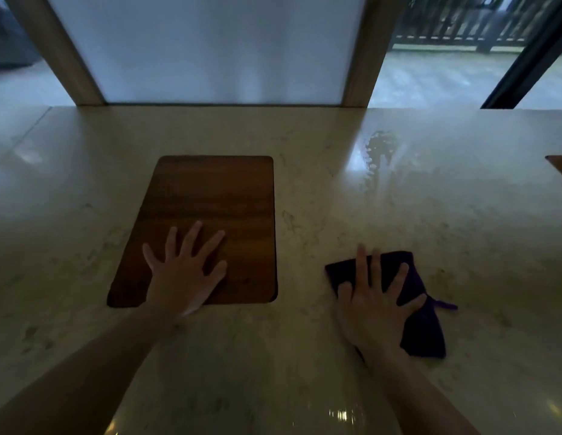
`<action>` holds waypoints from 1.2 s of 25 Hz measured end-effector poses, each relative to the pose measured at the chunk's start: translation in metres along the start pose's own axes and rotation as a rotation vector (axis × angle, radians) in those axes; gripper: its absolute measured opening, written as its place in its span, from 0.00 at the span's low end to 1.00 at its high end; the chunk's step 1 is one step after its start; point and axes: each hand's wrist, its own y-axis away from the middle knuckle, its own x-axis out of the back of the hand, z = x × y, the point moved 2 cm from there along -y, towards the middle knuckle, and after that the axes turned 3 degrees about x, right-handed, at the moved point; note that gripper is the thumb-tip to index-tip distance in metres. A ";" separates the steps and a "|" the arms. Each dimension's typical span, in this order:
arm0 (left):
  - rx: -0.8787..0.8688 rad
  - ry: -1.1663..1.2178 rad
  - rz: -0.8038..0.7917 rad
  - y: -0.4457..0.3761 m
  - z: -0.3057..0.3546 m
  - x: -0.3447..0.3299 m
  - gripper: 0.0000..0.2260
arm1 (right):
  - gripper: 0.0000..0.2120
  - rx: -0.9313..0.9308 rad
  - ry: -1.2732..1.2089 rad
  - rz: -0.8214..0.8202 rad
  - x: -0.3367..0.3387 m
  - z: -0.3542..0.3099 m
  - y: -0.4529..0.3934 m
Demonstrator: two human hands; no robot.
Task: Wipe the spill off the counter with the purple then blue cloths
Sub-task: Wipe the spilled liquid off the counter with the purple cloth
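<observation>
A dark purple cloth [425,321] lies crumpled on the pale stone counter [336,215] at the right front. My right hand [375,306] lies flat on top of it, fingers spread, pressing it down. Farther back on the right, a wet spill [378,152] glistens on the counter, well apart from the cloth. My left hand [187,271] rests flat with fingers apart on the near end of a wooden board [210,196]. No blue cloth is in view.
A second wooden piece [560,167] pokes in at the right edge. Behind the counter stand a frosted panel [210,48] between wooden posts and a glass door to a terrace.
</observation>
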 end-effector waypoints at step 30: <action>0.058 -0.090 -0.018 0.010 0.004 -0.002 0.28 | 0.34 0.921 0.200 -0.172 0.016 -0.088 -0.082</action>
